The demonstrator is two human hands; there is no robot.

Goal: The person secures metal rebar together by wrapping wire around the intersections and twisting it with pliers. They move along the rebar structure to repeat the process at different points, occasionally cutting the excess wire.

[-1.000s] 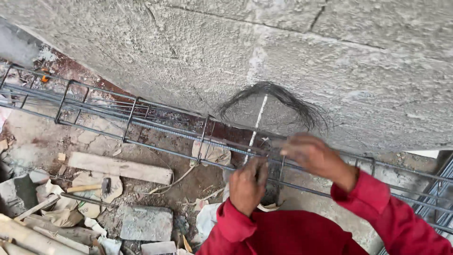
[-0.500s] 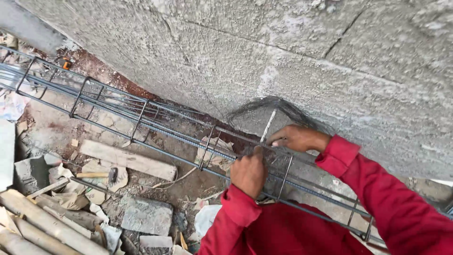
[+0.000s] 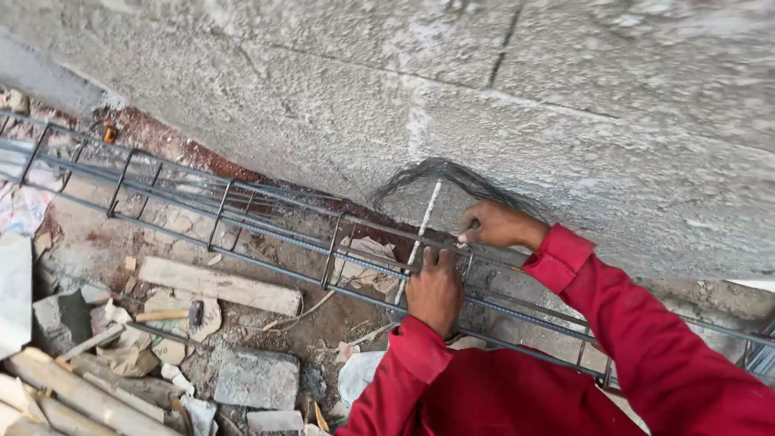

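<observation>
A person in red sleeves is gripping a long steel rebar cage (image 3: 242,234) lying beside a concrete wall (image 3: 565,105). The left hand (image 3: 434,291) is closing over a bar; the right hand (image 3: 494,226) is pinching at a joint, likely tying it with wire from the bundle (image 3: 436,171) behind, which needs a firm twist.

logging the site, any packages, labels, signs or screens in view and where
No labels, signs or screens show.
Crumpled printed wrapper: far left edge beside the steel bar cage, pale with faint reddish print.
White bag or sheet: on the rubble under the left hand, crumpled, plain.
</observation>
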